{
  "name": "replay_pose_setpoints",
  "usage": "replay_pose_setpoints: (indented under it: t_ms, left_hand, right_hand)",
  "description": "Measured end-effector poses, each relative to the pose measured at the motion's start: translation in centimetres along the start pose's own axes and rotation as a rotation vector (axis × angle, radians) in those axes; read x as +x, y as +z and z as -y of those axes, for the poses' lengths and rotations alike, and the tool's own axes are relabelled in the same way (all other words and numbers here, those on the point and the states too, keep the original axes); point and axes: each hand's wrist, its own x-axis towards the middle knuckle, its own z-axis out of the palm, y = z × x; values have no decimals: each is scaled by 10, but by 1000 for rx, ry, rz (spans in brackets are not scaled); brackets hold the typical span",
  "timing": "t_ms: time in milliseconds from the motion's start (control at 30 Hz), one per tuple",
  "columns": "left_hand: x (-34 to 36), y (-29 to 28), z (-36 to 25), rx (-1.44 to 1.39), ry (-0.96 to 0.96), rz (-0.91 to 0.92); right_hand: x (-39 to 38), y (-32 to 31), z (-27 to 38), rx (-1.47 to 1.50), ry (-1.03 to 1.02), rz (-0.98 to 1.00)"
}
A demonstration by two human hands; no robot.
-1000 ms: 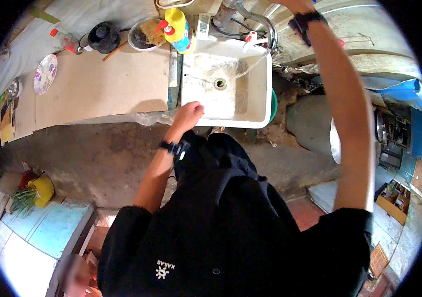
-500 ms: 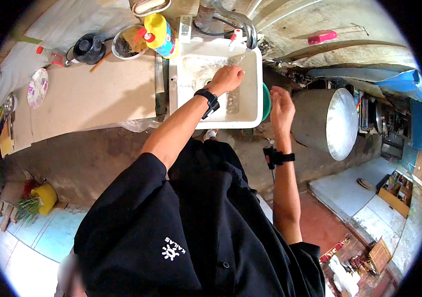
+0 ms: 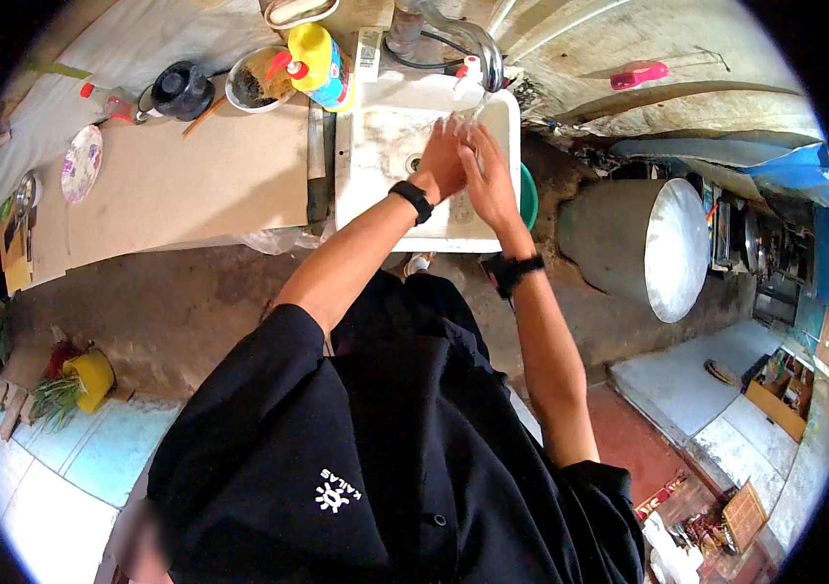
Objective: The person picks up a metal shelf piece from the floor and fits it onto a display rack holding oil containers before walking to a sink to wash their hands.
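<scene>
Both my hands are together over the white sink [image 3: 376,156], under the curved metal faucet [image 3: 488,58]. My left hand [image 3: 445,161] has its fingers stretched out toward the faucet. Against it lies my right hand [image 3: 490,180], its fingers also extended, and the two touch near the fingertips. Neither hand holds an object. A faint stream of water seems to fall at the fingertips. The faucet has a red and white valve [image 3: 469,70]. Each wrist wears a black band.
A yellow bottle [image 3: 322,73] with a red cap stands at the sink's back left corner. A bowl, a black pot [image 3: 181,92] and a floral plate [image 3: 82,165] sit on the left counter [image 3: 191,185]. Right of the sink are a green basin [image 3: 528,200] and a large metal vessel [image 3: 677,248].
My right hand has moved left and up from beside the sink to meet my left hand. The left hand's curled fingers have straightened.
</scene>
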Motion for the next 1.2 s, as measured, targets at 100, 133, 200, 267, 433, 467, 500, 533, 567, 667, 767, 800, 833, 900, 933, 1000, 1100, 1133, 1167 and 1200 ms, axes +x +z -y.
replay_pose_setpoints:
  t_ms: [100,133,200,267,433,467,500,533,567,667,767,800,833,900,933,1000,1100,1133,1167,1200]
  left_hand:
    - [5,-1,-28,391,-77,403]
    - [2,-2,-23,300,-86,336]
    - [-2,-2,-1,115,-124,196]
    - [-1,3,-11,138,-129,98]
    - [2,16,-1,103,-113,1]
    - [4,18,1,278,-190,81]
    - [3,23,1,162,-184,-19]
    - [-7,38,4,52,-207,-118]
    - [-9,33,0,-66,-181,-213]
    - [-6,20,-17,155,-65,206]
    - [-1,14,-9,97,-95,55]
    - [-1,13,-11,75,-97,7]
    - [2,11,-11,55,-89,-46]
    - [12,33,-11,988,-142,175]
    - [12,31,-8,1092,-154,151]
    - [9,7,5,125,-100,76]
    - [12,3,-10,611,-166,112]
    - [15,-27,-21,298,-193,302]
    - [13,-18,-19,405,-121,294]
    - [11,-9,-8,321,-110,203]
  right_hand:
    - [32,34,-30,-228,-48,238]
    - [37,42,-38,-256,17,329]
    - [35,34,11,-232,-1,391]
    - [49,32,1,-350,106,568]
    - [33,71,-45,-500,-109,368]
    - [34,73,-43,-574,-264,309]
    - [43,72,-43,-533,-134,380]
    - [58,68,-25,-487,-26,472]
    - [63,61,-21,-441,123,532]
    - [57,70,-60,-544,-21,455]
    - [55,54,-28,-375,28,455]
    - [60,47,-19,-403,110,514]
    - [63,42,-16,-429,196,562]
    - [61,49,-12,-438,194,519]
    - [58,52,-15,-436,201,496]
    - [62,52,-22,-437,196,498]
    - [71,48,-21,-470,115,603]
    - [80,35,-26,-614,16,782]
    - [79,37,-25,-579,14,739]
    - [77,39,-24,-543,14,696]
